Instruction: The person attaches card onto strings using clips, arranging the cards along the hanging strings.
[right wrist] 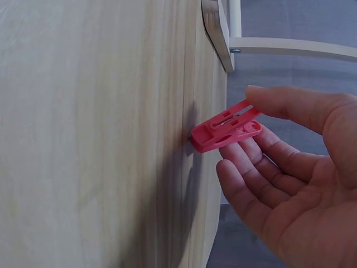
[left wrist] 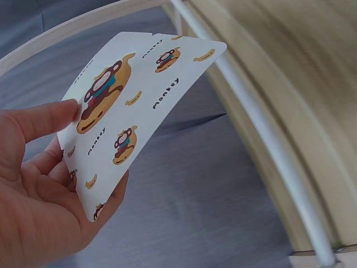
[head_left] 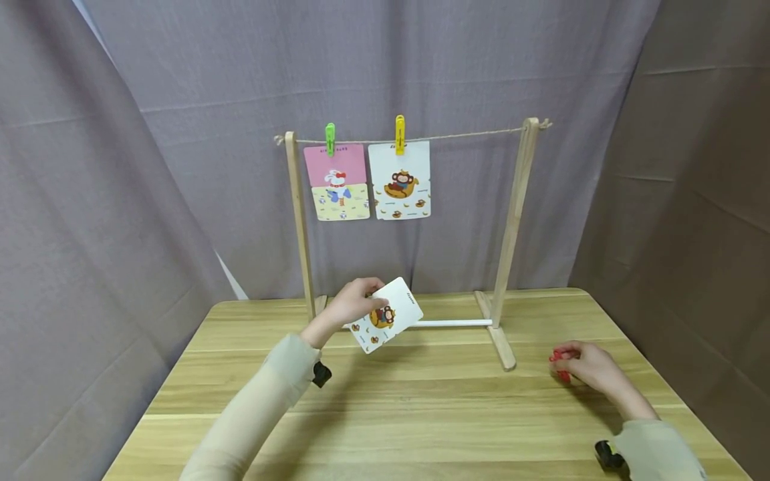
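Observation:
In the head view my left hand (head_left: 353, 304) pinches a white card (head_left: 402, 302) printed with a monkey on a banana, tilted in front of the rack's lower left. The left wrist view shows the thumb on the printed face of the card (left wrist: 142, 84) and the fingers behind it. Over the table's right side, my right hand (head_left: 592, 366) holds a red clothespin (head_left: 563, 375). In the right wrist view the clothespin (right wrist: 223, 131) lies between thumb and fingers, its handle ends toward the hand.
A wooden rack (head_left: 512, 220) carries a string (head_left: 475, 134). A green clothespin (head_left: 330, 139) holds a pink and yellow card (head_left: 355, 200) there; a yellow clothespin (head_left: 400, 133) holds a white monkey card (head_left: 385, 164). A white bar (head_left: 457, 323) joins the rack's feet above the wooden table (head_left: 421, 414).

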`<state>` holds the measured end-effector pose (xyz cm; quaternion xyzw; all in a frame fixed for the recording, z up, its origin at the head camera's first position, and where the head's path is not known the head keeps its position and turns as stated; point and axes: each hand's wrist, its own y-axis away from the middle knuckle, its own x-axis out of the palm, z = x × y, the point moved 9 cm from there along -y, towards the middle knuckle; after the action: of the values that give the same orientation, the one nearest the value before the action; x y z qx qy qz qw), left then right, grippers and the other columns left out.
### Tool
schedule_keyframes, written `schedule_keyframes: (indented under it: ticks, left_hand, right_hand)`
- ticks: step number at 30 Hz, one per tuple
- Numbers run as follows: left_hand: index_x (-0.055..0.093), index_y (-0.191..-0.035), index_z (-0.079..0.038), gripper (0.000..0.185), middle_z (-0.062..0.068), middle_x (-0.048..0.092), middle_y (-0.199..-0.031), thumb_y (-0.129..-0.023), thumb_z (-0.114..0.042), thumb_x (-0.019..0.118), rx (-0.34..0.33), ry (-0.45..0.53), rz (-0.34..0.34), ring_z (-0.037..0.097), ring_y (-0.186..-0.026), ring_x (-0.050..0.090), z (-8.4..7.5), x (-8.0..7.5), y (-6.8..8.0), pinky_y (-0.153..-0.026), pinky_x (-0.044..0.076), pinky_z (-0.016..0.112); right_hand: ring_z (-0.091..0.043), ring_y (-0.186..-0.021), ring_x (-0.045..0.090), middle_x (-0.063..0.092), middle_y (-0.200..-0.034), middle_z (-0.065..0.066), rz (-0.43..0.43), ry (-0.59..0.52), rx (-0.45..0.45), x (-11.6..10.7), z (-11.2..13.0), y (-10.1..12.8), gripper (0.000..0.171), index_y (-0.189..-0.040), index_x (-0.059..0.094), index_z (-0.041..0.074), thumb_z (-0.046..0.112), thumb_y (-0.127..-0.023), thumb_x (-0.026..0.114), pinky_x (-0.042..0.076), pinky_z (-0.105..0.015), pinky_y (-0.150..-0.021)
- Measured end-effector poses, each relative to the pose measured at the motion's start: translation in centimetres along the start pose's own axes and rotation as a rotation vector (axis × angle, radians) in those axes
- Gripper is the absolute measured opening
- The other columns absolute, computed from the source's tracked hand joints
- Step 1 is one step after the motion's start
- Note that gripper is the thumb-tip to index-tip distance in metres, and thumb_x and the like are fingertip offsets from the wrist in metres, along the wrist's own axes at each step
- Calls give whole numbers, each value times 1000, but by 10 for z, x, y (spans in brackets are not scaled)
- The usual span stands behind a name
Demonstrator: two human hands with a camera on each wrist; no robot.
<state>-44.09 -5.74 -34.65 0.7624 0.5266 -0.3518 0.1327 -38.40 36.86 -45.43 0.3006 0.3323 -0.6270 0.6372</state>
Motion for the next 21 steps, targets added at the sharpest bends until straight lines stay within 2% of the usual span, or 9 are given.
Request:
schedule_keyframes:
  ticks: [11,21]
  left_hand:
    - [68,-105,-7,12,6,71,-84,-97,-16,66,27,2,-26,21,-68,69,-32,-15,-12,-60,56,30]
    - [68,-107,-7,13,7,72,-88,-98,-16,66,70,-5,-36,21,-70,69,-60,-28,-27,-62,57,31]
  right_hand:
    - [-33,-96,63,68,-102,-17,4,-4,-5,-2,2,3,54,-122,58,-15,25,-91,75,50,-47,-84]
    - [-28,-93,63,68,-101,-15,-8,-3,-15,0,3,1,54,-121,60,-14,26,-89,77,50,-41,-80]
